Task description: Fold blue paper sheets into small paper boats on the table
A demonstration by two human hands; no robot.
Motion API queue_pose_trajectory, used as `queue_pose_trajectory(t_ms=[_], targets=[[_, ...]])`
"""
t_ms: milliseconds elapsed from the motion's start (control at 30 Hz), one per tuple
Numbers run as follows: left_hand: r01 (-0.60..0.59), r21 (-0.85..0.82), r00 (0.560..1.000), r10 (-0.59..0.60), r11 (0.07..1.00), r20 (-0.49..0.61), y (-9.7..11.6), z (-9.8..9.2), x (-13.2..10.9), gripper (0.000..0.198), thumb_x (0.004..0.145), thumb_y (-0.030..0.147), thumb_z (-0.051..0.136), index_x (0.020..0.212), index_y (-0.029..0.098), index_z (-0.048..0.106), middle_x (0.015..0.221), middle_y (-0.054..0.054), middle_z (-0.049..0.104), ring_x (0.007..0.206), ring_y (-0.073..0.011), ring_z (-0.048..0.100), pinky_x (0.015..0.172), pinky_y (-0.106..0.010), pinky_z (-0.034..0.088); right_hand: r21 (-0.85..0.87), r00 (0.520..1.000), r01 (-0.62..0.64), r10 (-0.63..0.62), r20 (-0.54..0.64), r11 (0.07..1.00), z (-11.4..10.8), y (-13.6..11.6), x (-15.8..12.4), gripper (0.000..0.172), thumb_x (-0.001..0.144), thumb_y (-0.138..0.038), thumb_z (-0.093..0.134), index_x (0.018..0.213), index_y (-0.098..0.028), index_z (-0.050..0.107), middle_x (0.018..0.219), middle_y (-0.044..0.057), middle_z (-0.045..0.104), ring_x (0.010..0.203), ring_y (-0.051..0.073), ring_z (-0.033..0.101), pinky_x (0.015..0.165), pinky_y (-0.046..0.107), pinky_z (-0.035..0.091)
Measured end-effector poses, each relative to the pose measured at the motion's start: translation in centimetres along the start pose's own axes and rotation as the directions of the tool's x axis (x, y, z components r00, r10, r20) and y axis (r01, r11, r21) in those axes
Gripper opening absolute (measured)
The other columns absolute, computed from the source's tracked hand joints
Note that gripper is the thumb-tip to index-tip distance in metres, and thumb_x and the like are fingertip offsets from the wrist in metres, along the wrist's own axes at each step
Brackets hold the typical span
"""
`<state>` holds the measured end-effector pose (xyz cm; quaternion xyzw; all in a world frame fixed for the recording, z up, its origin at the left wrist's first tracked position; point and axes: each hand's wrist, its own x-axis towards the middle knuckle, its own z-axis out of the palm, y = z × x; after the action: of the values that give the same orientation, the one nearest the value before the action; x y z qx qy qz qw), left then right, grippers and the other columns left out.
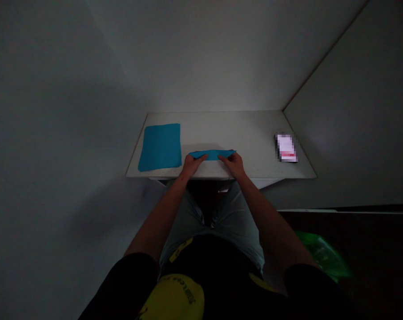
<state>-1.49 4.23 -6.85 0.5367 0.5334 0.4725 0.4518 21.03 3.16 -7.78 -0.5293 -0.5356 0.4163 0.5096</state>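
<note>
A long strip of folded blue paper [213, 154] lies across the front of the white table [228, 129]. My left hand [193, 165] holds its left end, and my right hand [233, 165] holds its right end. Fingers of both hands rest on top of the strip and hide parts of it. To the left of my left hand, a flat square sheet of blue paper [159, 147] lies on the table, not touching the strip.
A pixelated phone-sized object [286, 148] with a white and red face lies at the table's right side. Pale walls meet behind the table. A green plastic bag [321, 255] lies low at the right, below the table's level.
</note>
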Motion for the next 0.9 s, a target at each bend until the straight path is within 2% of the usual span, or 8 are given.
queue_pose_trajectory(t_ms=[100, 233, 300, 367, 467, 600, 767, 900], targets=[[0.051, 0.019, 0.997, -0.049, 0.999, -0.066, -0.1, 0.2, 0.0, 0.059, 0.084, 0.078, 0.072, 0.074, 0.021, 0.068, 0.073, -0.005, 0.074, 0.084, -0.0258, 0.073, 0.079, -0.037, 0.057, -0.046, 0.999, -0.026, 0.026, -0.018, 0.999, -0.3, -0.1, -0.1, 0.063, 0.079, -0.088, 0.069, 0.076, -0.028, 0.051, 0.061, -0.003, 0.054, 0.06, 0.018, 0.054, 0.059, 0.033, 0.046], [0.071, 0.047, 0.99, -0.064, 0.996, -0.126, 0.1, 0.5, -0.3, 0.07, 0.095, 0.087, 0.048, 0.069, 0.024, 0.058, 0.059, -0.004, 0.065, 0.066, -0.0214, 0.068, 0.073, -0.035, 0.053, -0.077, 0.998, -0.034, 0.03, -0.062, 0.996, -0.4, -0.5, -0.2, 0.071, 0.096, -0.09, 0.043, 0.067, -0.026, 0.056, 0.057, 0.002, 0.055, 0.066, 0.022, 0.06, 0.073, 0.039, 0.054], [0.067, 0.041, 0.99, -0.061, 0.997, -0.127, 0.2, 0.5, -0.5, 0.07, 0.097, 0.088, 0.044, 0.072, 0.024, 0.056, 0.057, -0.003, 0.064, 0.063, -0.0203, 0.067, 0.073, -0.034, 0.054, -0.071, 0.997, 0.003, -0.009, -0.072, 0.997, -0.5, -0.8, -0.4, 0.071, 0.099, -0.087, 0.04, 0.077, -0.025, 0.066, 0.06, 0.002, 0.056, 0.065, 0.022, 0.061, 0.074, 0.039, 0.055], [0.07, 0.018, 0.991, -0.067, 0.997, -0.114, 0.4, 0.4, -0.5, 0.068, 0.097, 0.088, 0.045, 0.076, 0.024, 0.056, 0.057, -0.001, 0.064, 0.061, -0.02, 0.069, 0.071, -0.034, 0.054, -0.07, 0.996, 0.06, -0.065, -0.063, 0.996, -0.8, -1.2, -0.8, 0.064, 0.097, -0.084, 0.05, 0.105, -0.025, 0.073, 0.07, 0.0, 0.061, 0.063, 0.02, 0.059, 0.068, 0.037, 0.054], [0.078, -0.025, 0.993, -0.08, 0.997, -0.088, 0.5, 0.3, -0.6, 0.069, 0.094, 0.09, 0.049, 0.083, 0.023, 0.057, 0.062, -0.001, 0.067, 0.06, -0.0204, 0.072, 0.064, -0.032, 0.054, -0.147, 0.991, 0.134, -0.133, 0.019, 0.98, -1.8, -1.8, -1.8, 0.062, 0.093, -0.075, 0.066, 0.132, -0.027, 0.068, 0.083, -0.001, 0.066, 0.063, 0.018, 0.058, 0.063, 0.033, 0.051], [0.062, -0.041, 0.996, -0.064, 0.997, -0.067, 0.4, 0.2, -0.5, 0.072, 0.088, 0.094, 0.053, 0.085, 0.023, 0.057, 0.07, -0.003, 0.069, 0.065, -0.0233, 0.076, 0.058, -0.032, 0.054, -0.242, 0.965, 0.223, -0.179, 0.189, 0.944, -3.7, -2.5, -3.3, 0.049, 0.092, -0.069, 0.072, 0.116, -0.027, 0.075, 0.091, 0.004, 0.074, 0.069, 0.02, 0.062, 0.067, 0.035, 0.053], [0.05, -0.062, 0.997, -0.054, 0.997, -0.053, 0.0, 0.3, -0.6, 0.075, 0.088, 0.097, 0.047, 0.087, 0.023, 0.057, 0.072, -0.005, 0.07, 0.071, -0.0236, 0.077, 0.061, -0.032, 0.057, -0.266, 0.918, 0.282, -0.179, 0.353, 0.922, -5.0, -3.6, -4.1, 0.04, 0.096, -0.064, 0.07, 0.112, -0.029, 0.079, 0.091, 0.006, 0.078, 0.075, 0.023, 0.068, 0.071, 0.036, 0.056], [-0.041, -0.104, 0.995, 0.031, 0.994, -0.092, -0.1, 0.5, -1.0, 0.076, 0.096, 0.092, 0.038, 0.107, 0.021, 0.063, 0.098, -0.008, 0.077, 0.07, -0.0175, 0.073, 0.066, -0.032, 0.059, -0.303, 0.882, 0.349, -0.203, 0.425, 0.887, -5.8, -4.7, -3.8, 0.033, 0.104, -0.054, 0.061, 0.112, -0.03, 0.082, 0.105, 0.007, 0.081, 0.087, 0.023, 0.074, 0.08, 0.037, 0.058]])
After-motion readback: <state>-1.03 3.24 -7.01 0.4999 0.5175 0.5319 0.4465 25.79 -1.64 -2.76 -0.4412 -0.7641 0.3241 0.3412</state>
